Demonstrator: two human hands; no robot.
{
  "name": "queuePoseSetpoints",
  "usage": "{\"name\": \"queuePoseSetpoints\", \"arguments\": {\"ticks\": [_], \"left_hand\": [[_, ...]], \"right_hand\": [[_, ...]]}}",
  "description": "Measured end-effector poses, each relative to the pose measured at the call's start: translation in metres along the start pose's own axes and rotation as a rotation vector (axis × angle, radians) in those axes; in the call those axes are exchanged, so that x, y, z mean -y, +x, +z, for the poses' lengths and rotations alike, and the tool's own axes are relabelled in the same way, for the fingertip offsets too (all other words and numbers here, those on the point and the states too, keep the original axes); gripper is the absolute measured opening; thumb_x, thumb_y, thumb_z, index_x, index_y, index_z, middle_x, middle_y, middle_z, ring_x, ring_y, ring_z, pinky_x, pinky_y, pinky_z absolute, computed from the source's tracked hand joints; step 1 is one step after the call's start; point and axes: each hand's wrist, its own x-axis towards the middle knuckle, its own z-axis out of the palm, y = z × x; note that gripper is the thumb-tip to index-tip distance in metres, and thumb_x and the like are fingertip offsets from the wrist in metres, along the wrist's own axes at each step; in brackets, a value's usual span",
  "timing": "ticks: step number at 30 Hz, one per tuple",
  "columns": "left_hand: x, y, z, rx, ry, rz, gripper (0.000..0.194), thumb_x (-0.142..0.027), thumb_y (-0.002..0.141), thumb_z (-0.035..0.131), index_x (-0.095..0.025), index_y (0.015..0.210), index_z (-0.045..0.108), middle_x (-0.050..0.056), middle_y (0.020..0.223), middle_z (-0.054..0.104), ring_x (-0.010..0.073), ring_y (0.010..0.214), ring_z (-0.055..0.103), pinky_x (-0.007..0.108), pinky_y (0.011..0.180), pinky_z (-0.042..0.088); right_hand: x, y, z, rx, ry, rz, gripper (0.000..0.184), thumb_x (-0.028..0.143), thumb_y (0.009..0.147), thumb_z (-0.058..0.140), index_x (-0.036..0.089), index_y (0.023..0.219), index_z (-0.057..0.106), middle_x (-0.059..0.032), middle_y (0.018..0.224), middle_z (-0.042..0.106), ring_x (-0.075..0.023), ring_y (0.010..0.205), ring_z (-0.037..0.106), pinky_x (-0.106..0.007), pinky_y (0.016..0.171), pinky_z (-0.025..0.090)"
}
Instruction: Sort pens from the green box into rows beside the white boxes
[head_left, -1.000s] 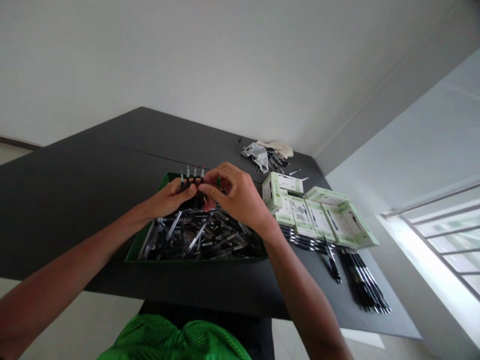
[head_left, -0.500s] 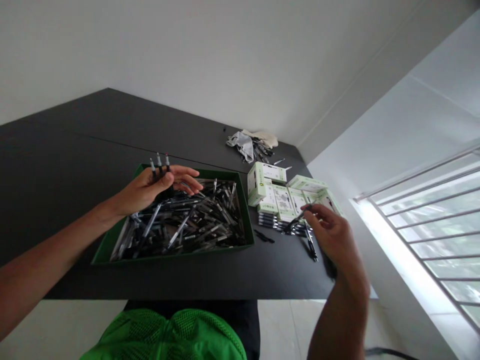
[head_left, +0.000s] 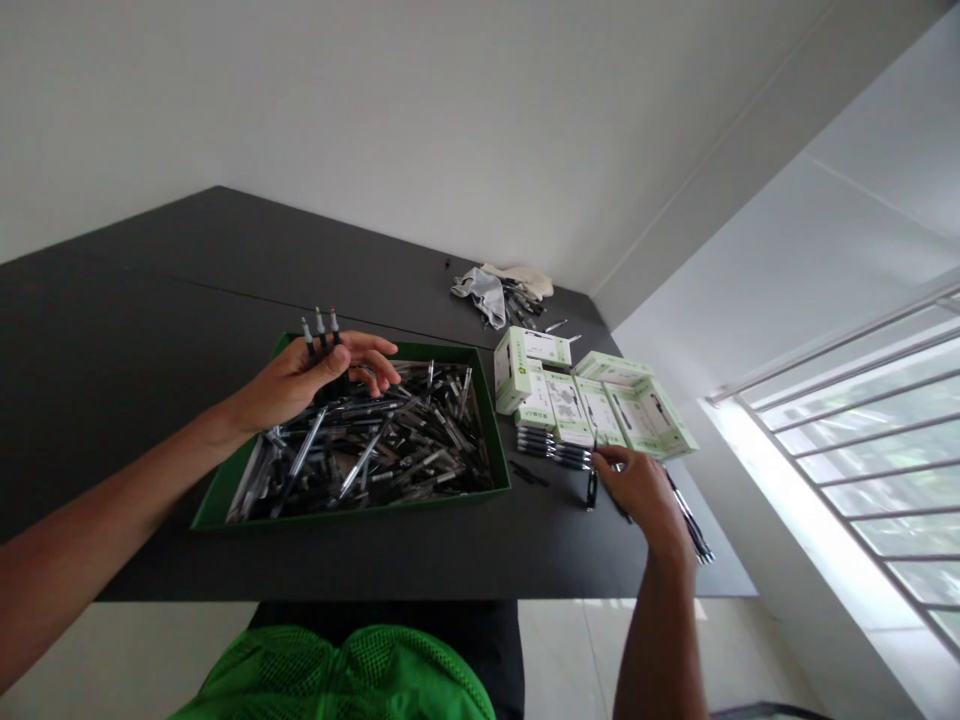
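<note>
My left hand [head_left: 315, 378] is above the green tray. Between its thumb and palm it clasps three pens [head_left: 321, 325], their grey tips pointing up, the other fingers loosely bent. Below it the green tray [head_left: 496, 455] holds a heap of loose black and clear pens [head_left: 405, 430]. On the right, my right hand [head_left: 637, 490] pinches a black pen [head_left: 592, 490] between thumb and fingertips. This pen points toward the boxes, just beside the stacked pens [head_left: 574, 455] at the open ends of flat white-and-green boxes [head_left: 568, 405]. The right fingers partly hide it.
An open white-and-green box [head_left: 649, 415] lies far right; another box [head_left: 512, 370] stands on its side. Several pens [head_left: 690, 520] lie near the right table edge, and a black pen piece [head_left: 529, 473] beside the tray. Grey cloth [head_left: 484, 295] and more pens are at the back.
My right hand has moved left and slightly down with the pen, which has swung from slanted to pointing straight at the boxes. My left hand has hardly moved.
</note>
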Motion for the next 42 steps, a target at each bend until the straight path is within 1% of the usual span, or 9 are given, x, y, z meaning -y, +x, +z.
{"name": "queuePoseSetpoints", "arguments": {"ticks": [8,14,17,19,22,26,32,37,42], "left_hand": [[-0.001,0.002,0.001,-0.021,-0.013,0.024,0.04,-0.045,0.11,0.058,-0.012,0.128,0.074,0.015,0.107,0.082,0.0194,0.087,0.074,0.032,0.076,0.063],[-0.002,0.002,-0.001,0.056,0.092,0.0,0.052,-0.053,0.11,0.053,-0.012,0.133,0.075,0.019,0.114,0.081,0.0222,0.097,0.074,0.031,0.08,0.061],[0.001,-0.001,-0.002,0.089,0.111,-0.012,0.054,-0.055,0.111,0.048,-0.018,0.142,0.073,0.02,0.136,0.075,0.025,0.111,0.074,0.035,0.093,0.06],[0.004,-0.003,-0.003,0.101,0.073,-0.002,0.057,-0.058,0.111,0.045,-0.023,0.15,0.067,0.02,0.153,0.065,0.0292,0.124,0.071,0.042,0.104,0.058],[0.009,-0.007,-0.004,0.103,0.008,0.004,0.061,-0.064,0.109,0.043,-0.032,0.158,0.058,0.016,0.166,0.054,0.0339,0.141,0.062,0.051,0.116,0.051],[0.01,-0.01,-0.004,0.077,-0.027,0.001,0.061,-0.066,0.108,0.046,-0.035,0.16,0.055,0.013,0.168,0.051,0.0328,0.149,0.056,0.049,0.119,0.051],[0.005,-0.011,-0.003,0.068,0.029,0.058,0.06,-0.063,0.109,0.045,-0.036,0.163,0.051,0.012,0.166,0.054,0.0312,0.15,0.056,0.05,0.121,0.05],[0.002,-0.01,-0.001,0.091,0.066,0.003,0.068,-0.066,0.106,0.051,-0.032,0.164,0.048,0.016,0.16,0.06,0.0356,0.146,0.06,0.049,0.116,0.054],[0.001,-0.008,0.001,0.149,0.115,0.026,0.064,-0.061,0.108,0.049,-0.031,0.165,0.048,0.016,0.16,0.06,0.0332,0.143,0.062,0.044,0.112,0.056]], "right_hand": [[0.013,-0.001,0.015,-0.093,-0.048,0.103,0.04,0.044,0.095,0.058,0.022,0.119,0.081,-0.0119,0.105,0.084,-0.0356,0.103,0.076,-0.044,0.086,0.053],[0.041,-0.01,0.003,-0.171,-0.006,0.116,0.046,0.044,0.099,0.053,0.019,0.132,0.072,-0.0134,0.113,0.082,-0.0343,0.101,0.073,-0.044,0.085,0.05],[0.097,-0.029,-0.005,-0.252,0.207,-0.077,0.039,0.042,0.1,0.053,0.02,0.124,0.075,-0.0105,0.105,0.081,-0.0251,0.08,0.07,-0.039,0.078,0.05],[0.149,-0.043,-0.007,-0.149,0.454,-0.33,0.033,0.043,0.101,0.057,0.021,0.113,0.078,-0.0072,0.094,0.08,-0.0206,0.072,0.067,-0.035,0.073,0.051],[0.225,-0.058,-0.002,0.024,0.594,-0.626,0.023,0.033,0.102,0.062,0.022,0.112,0.078,-0.006,0.102,0.08,-0.0173,0.073,0.066,-0.032,0.077,0.052],[0.285,-0.059,0.01,0.071,0.652,-0.743,0.02,0.025,0.099,0.069,0.023,0.118,0.076,-0.0062,0.12,0.081,-0.0193,0.09,0.073,-0.034,0.089,0.052],[0.301,-0.059,0.016,0.084,0.771,-0.761,0.016,0.022,0.1,0.068,0.023,0.114,0.076,-0.0044,0.116,0.082,-0.0192,0.096,0.075,-0.032,0.086,0.054],[0.304,-0.067,0.021,0.055,0.801,-0.753,0.011,0.027,0.1,0.07,0.022,0.106,0.077,-0.0034,0.109,0.082,-0.0181,0.089,0.074,-0.031,0.083,0.054],[0.276,-0.068,0.011,-0.077,0.877,-0.637,0.018,0.027,0.098,0.066,0.022,0.111,0.078,-0.0035,0.104,0.08,-0.0149,0.079,0.069,-0.028,0.072,0.054]]}}
